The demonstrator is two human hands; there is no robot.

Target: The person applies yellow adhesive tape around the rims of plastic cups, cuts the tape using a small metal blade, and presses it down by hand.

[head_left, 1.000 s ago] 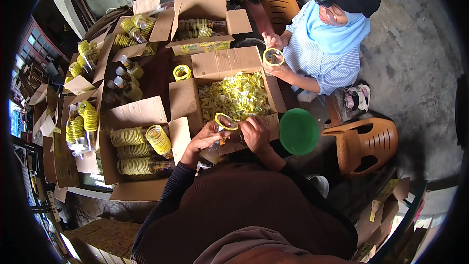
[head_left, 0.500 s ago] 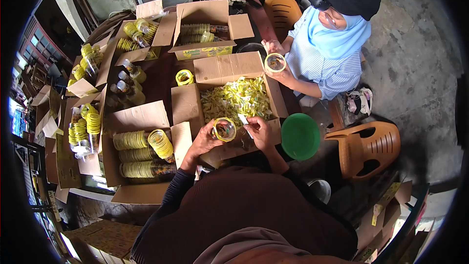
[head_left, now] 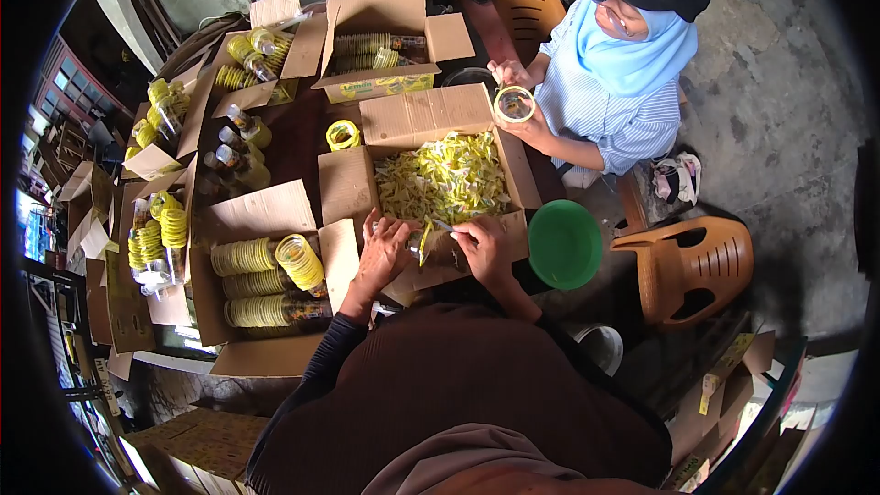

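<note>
My left hand (head_left: 383, 252) is closed round a clear plastic cup (head_left: 415, 245) with a yellow rim, tipped on its side so the rim faces right. My right hand (head_left: 484, 247) pinches a slim whitish tool (head_left: 444, 225), its end close to the cup's rim. Whether the two touch, I cannot tell. Just beyond both hands, an open cardboard box (head_left: 346, 185) holds a heap of small yellow-and-white packets (head_left: 440, 174). A yellow-rimmed cup (head_left: 343, 135) stands by itself on the dark table, left of that box.
Across the table, a co-worker (head_left: 610, 82) holds another yellow-rimmed cup (head_left: 514, 104). Stacked cups fill a box (head_left: 266, 213) at my left, and more boxes stand behind. A green basin (head_left: 566, 245) and an orange chair (head_left: 692, 268) are on the right.
My left hand has turned the cup from mouth-up onto its side. My right hand's tool now lies at the rim instead of apart from it.
</note>
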